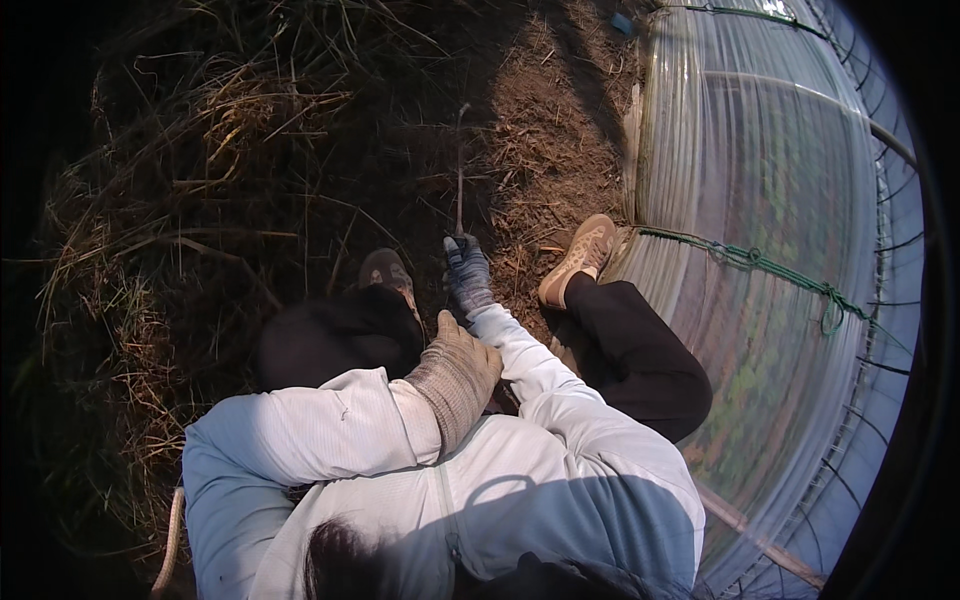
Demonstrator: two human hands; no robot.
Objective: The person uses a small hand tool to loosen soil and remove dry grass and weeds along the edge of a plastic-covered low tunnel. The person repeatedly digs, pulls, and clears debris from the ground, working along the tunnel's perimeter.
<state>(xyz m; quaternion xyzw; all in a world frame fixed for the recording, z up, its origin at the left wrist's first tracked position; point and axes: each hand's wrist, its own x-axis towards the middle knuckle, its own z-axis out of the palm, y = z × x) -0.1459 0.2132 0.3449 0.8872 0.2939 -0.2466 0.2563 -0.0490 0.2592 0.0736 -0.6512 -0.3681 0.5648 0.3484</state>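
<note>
My right hand (pixel 466 274), in a grey-blue knit glove, is closed around the near end of a thin metal rod (pixel 460 169) with a small bent tip. The rod points away from me over dark, shaded ground. Nearer my body, my left hand (pixel 457 360), in a tan and grey knit glove, lies across the right forearm near the wrist. Its fingers look partly bent, and whether they hold anything I cannot tell. Both hands are between my knees, with a brown patterned shoe (pixel 581 259) on the right and another shoe (pixel 388 274) on the left.
Clear plastic sheeting (pixel 780 187) over a hooped frame runs along the right, crossed by a green rope (pixel 780 274). Dry and green grass (pixel 225 127) covers the left side. Straw-strewn soil (pixel 547 150) lies ahead, with a small blue object (pixel 622 23) farther off.
</note>
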